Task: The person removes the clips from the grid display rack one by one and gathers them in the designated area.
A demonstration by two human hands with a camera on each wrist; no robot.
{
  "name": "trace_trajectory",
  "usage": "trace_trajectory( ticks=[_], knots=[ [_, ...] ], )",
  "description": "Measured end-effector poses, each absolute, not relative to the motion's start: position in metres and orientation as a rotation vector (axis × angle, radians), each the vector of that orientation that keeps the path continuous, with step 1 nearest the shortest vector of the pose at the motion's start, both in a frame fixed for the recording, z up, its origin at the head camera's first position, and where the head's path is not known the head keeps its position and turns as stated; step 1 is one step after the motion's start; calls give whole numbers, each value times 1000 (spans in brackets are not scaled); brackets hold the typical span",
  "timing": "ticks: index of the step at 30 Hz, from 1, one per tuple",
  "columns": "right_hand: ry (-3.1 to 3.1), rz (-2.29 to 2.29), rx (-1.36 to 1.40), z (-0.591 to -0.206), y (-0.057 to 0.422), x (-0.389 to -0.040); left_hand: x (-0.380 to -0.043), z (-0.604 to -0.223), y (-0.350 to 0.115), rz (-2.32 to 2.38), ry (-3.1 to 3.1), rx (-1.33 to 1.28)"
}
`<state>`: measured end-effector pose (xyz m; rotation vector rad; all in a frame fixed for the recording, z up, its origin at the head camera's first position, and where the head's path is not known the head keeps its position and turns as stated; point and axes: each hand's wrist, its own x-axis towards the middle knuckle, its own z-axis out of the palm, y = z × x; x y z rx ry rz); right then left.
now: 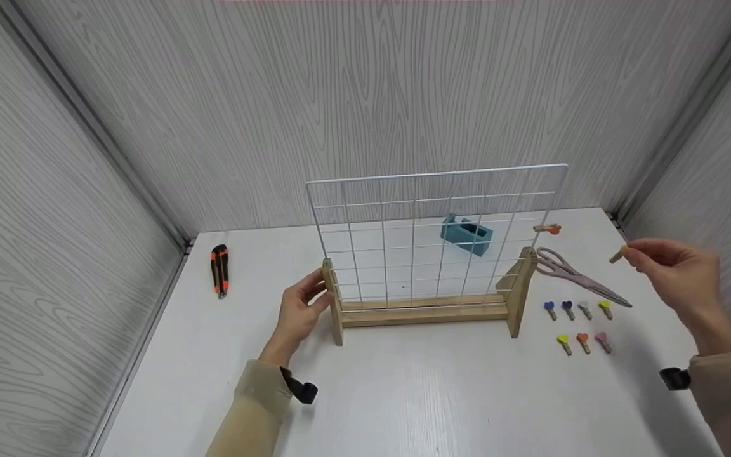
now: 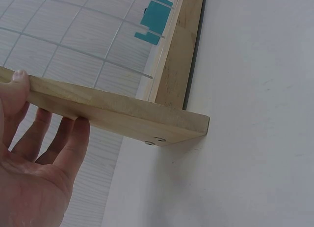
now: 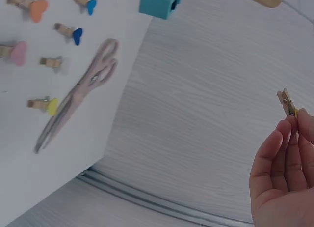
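A white wire grid [image 1: 413,209] stands upright in a wooden base [image 1: 426,312]. My left hand [image 1: 299,311] grips the base's left upright, thumb on the near side; in the left wrist view the fingers [image 2: 73,143] lie against its outer face. My right hand [image 1: 679,270] is raised at the right, pinching a small wooden clothespin [image 3: 287,101] by its yellow end, with the jaws pointing away from the fingertips. Another clothespin with an orange heart [image 1: 553,229] is clipped to the grid's right edge. Several heart-topped clothespins [image 1: 583,343] lie in two rows on the table below my right hand.
Pink-handled scissors [image 1: 572,274] lie to the right of the base, behind the clothespins. A teal tape dispenser [image 1: 467,236] sits behind the grid. At the far left is a black and orange utility knife [image 1: 219,271]. Grey wood-grain panels [image 1: 365,89] enclose the white table [image 1: 429,393].
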<state>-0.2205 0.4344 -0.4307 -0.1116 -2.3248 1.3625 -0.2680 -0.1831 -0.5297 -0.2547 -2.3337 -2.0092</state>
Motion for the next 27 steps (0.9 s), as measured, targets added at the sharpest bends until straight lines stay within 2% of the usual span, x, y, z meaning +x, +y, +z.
trace_trajectory(
  ticks=[10, 19, 27],
  knots=[
    [-2744, 1375, -200, -485, 477, -213, -267, -530, -183, -1995, -2353, -253],
    [-3160, 1228, -267, -507, 496, -207, -267, -530, -183, -2013, -2355, -243],
    [-3203, 1245, -316, -523, 502, -207, -268, -531, -183, -1992, -2356, -239]
  ],
)
